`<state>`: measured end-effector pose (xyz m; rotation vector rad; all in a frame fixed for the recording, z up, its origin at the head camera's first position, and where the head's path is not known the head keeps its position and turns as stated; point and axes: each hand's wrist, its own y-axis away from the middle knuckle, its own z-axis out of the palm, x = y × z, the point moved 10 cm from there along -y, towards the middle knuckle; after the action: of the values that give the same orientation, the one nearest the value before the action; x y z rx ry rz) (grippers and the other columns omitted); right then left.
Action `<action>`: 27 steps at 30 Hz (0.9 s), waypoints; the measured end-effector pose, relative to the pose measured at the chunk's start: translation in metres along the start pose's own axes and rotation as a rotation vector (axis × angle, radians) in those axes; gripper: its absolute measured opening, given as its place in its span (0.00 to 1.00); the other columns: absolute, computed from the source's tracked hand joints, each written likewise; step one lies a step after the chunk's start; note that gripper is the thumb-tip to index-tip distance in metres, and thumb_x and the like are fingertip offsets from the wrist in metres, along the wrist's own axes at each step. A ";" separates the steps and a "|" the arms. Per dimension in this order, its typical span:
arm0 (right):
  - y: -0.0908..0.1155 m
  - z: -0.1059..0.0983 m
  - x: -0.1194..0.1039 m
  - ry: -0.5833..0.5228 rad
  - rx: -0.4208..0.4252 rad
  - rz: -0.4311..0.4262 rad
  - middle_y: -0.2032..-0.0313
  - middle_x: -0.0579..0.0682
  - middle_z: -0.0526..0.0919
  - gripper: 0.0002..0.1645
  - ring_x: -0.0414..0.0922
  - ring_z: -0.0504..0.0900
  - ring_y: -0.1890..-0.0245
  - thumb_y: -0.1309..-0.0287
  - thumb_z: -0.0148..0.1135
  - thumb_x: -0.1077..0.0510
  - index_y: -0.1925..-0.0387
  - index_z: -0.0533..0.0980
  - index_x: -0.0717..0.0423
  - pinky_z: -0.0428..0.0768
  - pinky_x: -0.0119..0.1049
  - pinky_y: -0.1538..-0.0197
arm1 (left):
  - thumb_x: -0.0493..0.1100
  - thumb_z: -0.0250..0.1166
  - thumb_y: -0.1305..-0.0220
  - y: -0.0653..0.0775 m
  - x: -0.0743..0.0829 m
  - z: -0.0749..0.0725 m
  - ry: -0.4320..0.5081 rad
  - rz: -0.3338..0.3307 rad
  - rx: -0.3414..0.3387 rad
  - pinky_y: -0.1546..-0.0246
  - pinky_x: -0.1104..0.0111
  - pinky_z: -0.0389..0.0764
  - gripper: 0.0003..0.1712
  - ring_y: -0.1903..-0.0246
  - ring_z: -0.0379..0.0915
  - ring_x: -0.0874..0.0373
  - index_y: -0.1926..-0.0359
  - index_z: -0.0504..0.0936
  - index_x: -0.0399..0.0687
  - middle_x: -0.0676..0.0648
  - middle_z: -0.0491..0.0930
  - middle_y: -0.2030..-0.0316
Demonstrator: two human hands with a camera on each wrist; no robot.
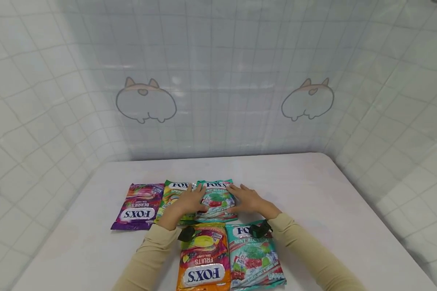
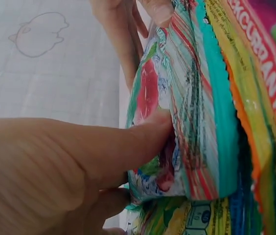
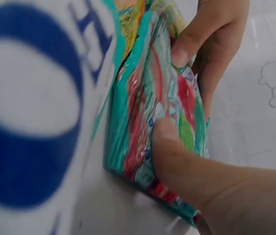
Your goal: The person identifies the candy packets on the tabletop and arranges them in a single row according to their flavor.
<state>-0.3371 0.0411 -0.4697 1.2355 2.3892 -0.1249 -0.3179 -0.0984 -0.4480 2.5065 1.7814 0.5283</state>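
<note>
A teal Mint Blossom candy bag [image 1: 216,204] lies in the far row on the white table, between both hands. My left hand [image 1: 185,202] grips its left side, with the thumb on the printed front in the left wrist view. From the other side, my right hand [image 1: 249,200] holds the right edge, its thumb pressing the bag's face in the right wrist view. Under the left wrist is a yellow-green candy bag [image 1: 170,198], partly covered by that hand and lying against the teal one.
A purple Berries bag [image 1: 140,202] lies at the far left of the row. Nearer, side by side, are an orange Fruits bag [image 1: 204,256] and a second Mint Blossom bag [image 1: 254,258]. A tiled-pattern sheet [image 1: 218,121] rises behind the table [image 1: 331,210].
</note>
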 end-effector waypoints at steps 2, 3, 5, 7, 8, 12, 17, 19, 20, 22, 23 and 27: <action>0.000 0.002 -0.001 -0.016 -0.005 0.000 0.26 0.55 0.50 0.51 0.66 0.45 0.29 0.41 0.66 0.43 0.25 0.53 0.54 0.49 0.66 0.35 | 0.50 0.63 0.34 0.000 0.002 0.001 -0.044 -0.006 0.000 0.36 0.41 0.51 0.43 0.31 0.38 0.28 0.28 0.55 0.31 0.30 0.50 0.29; 0.000 0.002 -0.001 -0.023 -0.008 0.000 0.26 0.56 0.49 0.51 0.67 0.44 0.29 0.41 0.66 0.43 0.25 0.52 0.55 0.48 0.65 0.34 | 0.50 0.63 0.34 0.000 0.004 0.001 -0.065 -0.009 0.003 0.36 0.41 0.52 0.43 0.32 0.39 0.28 0.29 0.55 0.31 0.30 0.50 0.29; 0.000 0.003 -0.002 -0.035 -0.016 -0.006 0.26 0.58 0.48 0.50 0.68 0.43 0.30 0.40 0.65 0.45 0.25 0.51 0.57 0.47 0.64 0.33 | 0.50 0.63 0.33 -0.001 0.006 0.001 -0.113 -0.020 0.006 0.36 0.43 0.54 0.43 0.32 0.40 0.28 0.29 0.55 0.31 0.31 0.50 0.29; 0.000 0.002 -0.003 -0.049 -0.016 -0.012 0.26 0.60 0.48 0.50 0.69 0.42 0.30 0.40 0.66 0.47 0.26 0.51 0.60 0.46 0.64 0.33 | 0.50 0.63 0.34 -0.001 0.009 0.001 -0.144 -0.036 0.006 0.36 0.44 0.56 0.43 0.32 0.41 0.28 0.29 0.56 0.31 0.31 0.51 0.29; 0.000 0.002 -0.004 -0.052 -0.014 -0.013 0.27 0.60 0.48 0.50 0.69 0.41 0.30 0.40 0.66 0.48 0.26 0.51 0.60 0.45 0.64 0.33 | 0.50 0.63 0.34 -0.001 0.010 0.001 -0.144 -0.048 0.006 0.36 0.44 0.56 0.43 0.32 0.41 0.29 0.29 0.56 0.31 0.32 0.51 0.29; -0.001 0.000 -0.006 -0.051 -0.006 -0.014 0.27 0.62 0.50 0.50 0.70 0.42 0.30 0.40 0.67 0.49 0.27 0.52 0.63 0.45 0.64 0.33 | 0.50 0.64 0.34 -0.002 0.011 0.000 -0.151 -0.076 -0.004 0.36 0.45 0.56 0.43 0.31 0.42 0.30 0.29 0.56 0.31 0.32 0.51 0.29; -0.001 0.001 -0.007 -0.066 -0.001 -0.012 0.27 0.62 0.50 0.50 0.69 0.42 0.30 0.41 0.67 0.49 0.27 0.52 0.63 0.44 0.65 0.34 | 0.49 0.64 0.34 -0.002 0.010 0.001 -0.137 -0.094 -0.016 0.35 0.45 0.55 0.43 0.31 0.44 0.33 0.29 0.55 0.30 0.32 0.50 0.29; -0.002 0.002 -0.007 -0.078 0.008 -0.016 0.27 0.62 0.50 0.50 0.70 0.42 0.30 0.41 0.67 0.49 0.27 0.52 0.63 0.44 0.66 0.34 | 0.48 0.64 0.34 -0.002 0.010 0.001 -0.118 -0.097 -0.013 0.35 0.45 0.55 0.43 0.31 0.46 0.35 0.29 0.55 0.30 0.31 0.50 0.29; -0.002 0.002 -0.007 -0.081 0.012 -0.022 0.27 0.62 0.50 0.50 0.70 0.42 0.30 0.41 0.67 0.50 0.27 0.52 0.64 0.44 0.66 0.34 | 0.47 0.64 0.34 -0.002 0.010 0.001 -0.113 -0.097 -0.005 0.35 0.45 0.55 0.43 0.31 0.47 0.35 0.29 0.55 0.29 0.31 0.50 0.29; -0.003 0.002 -0.006 -0.087 0.026 -0.033 0.28 0.63 0.50 0.50 0.71 0.43 0.31 0.41 0.67 0.50 0.27 0.52 0.64 0.44 0.67 0.34 | 0.47 0.64 0.34 -0.002 0.009 0.002 -0.113 -0.099 0.015 0.35 0.46 0.55 0.43 0.31 0.48 0.37 0.29 0.54 0.29 0.31 0.51 0.29; -0.003 0.003 -0.006 -0.089 0.032 -0.040 0.28 0.64 0.51 0.50 0.71 0.43 0.31 0.41 0.67 0.50 0.27 0.53 0.64 0.44 0.67 0.35 | 0.46 0.64 0.34 -0.002 0.009 0.002 -0.110 -0.097 0.034 0.35 0.46 0.55 0.42 0.31 0.49 0.36 0.29 0.55 0.29 0.31 0.52 0.29; -0.004 0.004 -0.002 -0.103 0.048 -0.057 0.27 0.63 0.50 0.50 0.70 0.42 0.30 0.40 0.66 0.48 0.27 0.52 0.63 0.43 0.67 0.34 | 0.44 0.64 0.34 0.001 0.012 0.001 -0.113 -0.085 0.128 0.36 0.45 0.57 0.39 0.32 0.51 0.36 0.31 0.59 0.28 0.31 0.56 0.31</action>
<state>-0.3378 0.0358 -0.4724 1.1540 2.3454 -0.2590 -0.3136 -0.0873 -0.4452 2.4695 1.9262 0.2717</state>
